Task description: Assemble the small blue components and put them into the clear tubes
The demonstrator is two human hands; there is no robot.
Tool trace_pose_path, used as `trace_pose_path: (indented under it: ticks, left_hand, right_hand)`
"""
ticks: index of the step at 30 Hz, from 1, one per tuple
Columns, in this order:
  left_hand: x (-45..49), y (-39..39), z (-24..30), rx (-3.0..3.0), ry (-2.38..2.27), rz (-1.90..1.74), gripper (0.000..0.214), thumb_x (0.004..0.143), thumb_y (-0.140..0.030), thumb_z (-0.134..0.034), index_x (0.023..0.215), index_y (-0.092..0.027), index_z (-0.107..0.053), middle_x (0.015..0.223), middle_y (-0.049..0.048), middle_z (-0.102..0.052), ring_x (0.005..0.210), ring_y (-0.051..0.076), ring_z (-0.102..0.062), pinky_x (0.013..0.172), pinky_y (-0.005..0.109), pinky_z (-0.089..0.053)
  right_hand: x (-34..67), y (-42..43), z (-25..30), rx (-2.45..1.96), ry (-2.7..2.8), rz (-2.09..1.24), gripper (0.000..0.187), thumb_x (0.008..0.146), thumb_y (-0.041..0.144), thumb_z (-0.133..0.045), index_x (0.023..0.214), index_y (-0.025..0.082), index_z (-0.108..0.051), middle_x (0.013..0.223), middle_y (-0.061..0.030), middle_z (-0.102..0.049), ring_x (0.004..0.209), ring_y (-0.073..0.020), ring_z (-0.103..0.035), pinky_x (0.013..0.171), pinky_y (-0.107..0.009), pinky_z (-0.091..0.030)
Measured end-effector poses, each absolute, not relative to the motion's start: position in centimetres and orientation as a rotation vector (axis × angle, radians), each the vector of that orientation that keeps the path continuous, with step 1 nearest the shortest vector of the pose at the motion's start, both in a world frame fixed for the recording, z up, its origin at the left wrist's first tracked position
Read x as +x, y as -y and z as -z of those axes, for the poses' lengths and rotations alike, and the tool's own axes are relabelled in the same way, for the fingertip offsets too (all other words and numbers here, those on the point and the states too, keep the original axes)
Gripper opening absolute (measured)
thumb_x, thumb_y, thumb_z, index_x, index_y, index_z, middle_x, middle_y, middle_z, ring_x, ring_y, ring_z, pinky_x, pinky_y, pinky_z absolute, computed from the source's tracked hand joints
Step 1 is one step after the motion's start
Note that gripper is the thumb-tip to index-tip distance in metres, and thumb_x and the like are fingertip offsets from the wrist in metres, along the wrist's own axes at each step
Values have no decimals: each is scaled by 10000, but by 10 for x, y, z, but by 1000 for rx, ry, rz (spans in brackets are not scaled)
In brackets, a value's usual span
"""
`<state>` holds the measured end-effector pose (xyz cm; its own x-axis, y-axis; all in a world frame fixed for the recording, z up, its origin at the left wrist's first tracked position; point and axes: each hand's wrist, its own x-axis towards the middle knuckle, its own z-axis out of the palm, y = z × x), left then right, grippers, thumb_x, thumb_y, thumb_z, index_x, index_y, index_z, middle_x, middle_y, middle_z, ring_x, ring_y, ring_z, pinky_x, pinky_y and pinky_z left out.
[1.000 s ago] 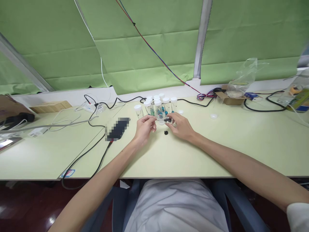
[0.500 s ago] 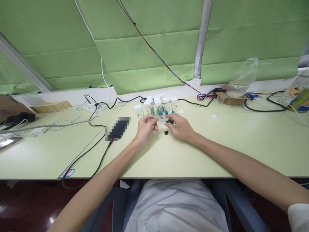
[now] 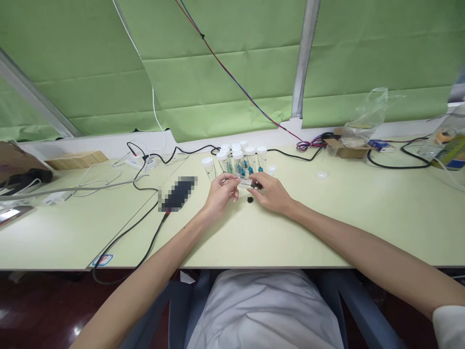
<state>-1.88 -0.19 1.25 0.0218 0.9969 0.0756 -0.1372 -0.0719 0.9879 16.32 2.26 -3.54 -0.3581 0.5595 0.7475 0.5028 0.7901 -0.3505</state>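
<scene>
My left hand [image 3: 221, 193] pinches one end of a clear vial [image 3: 244, 182] between thumb and fingertips. My right hand [image 3: 273, 192] is closed, thumb against forefinger, on a small black piece [image 3: 255, 184] at the vial's other end. The vial lies level between the two hands, just above the table [image 3: 327, 228], midway along its length and nearer the far edge than the near one. Whether the black piece sits in the vial's mouth or only against it is too small to tell.

A loose black piece [image 3: 250, 199] rests on the table directly below the grip, in the gap between my hands and touching neither. Just behind the fingertips, toward the far edge, stand the capped vials [image 3: 238, 157] in a tight upright cluster, white tops up, some with blue and green bits inside.

A white cap [image 3: 321, 175] lies alone to the right, well apart from my right hand. A phone [image 3: 178, 194] lies near my left hand on its outer side. A black cable [image 3: 145, 245] runs from it to the near edge. A clear bag [image 3: 363, 121] sits at the far right corner.
</scene>
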Motion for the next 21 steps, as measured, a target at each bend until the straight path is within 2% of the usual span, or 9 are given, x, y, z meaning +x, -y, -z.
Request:
trace_pose_path:
  ticks: [9, 21]
  left_hand:
    - [-21, 2, -11, 1184, -904, -1158, 248, 752, -332, -752, 902, -170, -638, 620, -11, -562, 483, 104, -529, 415, 209, -398]
    - [-20, 4, -16, 1142, -893, -1067, 213, 696, -229, -746, 870, -176, -634, 538, -24, -534, 395, 95, -481, 394, 211, -361]
  right_hand:
    - [160, -20, 34, -752, 2012, -121, 270, 973, 342, -562, 1198, 193, -581, 1031, -112, -678, 915, -242, -652, 752, -368, -540]
    - [161, -15, 31, -718, 2046, -116, 238, 985, 340, -539, 1181, 208, -569, 1008, -100, -676, 893, -231, -646, 779, -367, -527]
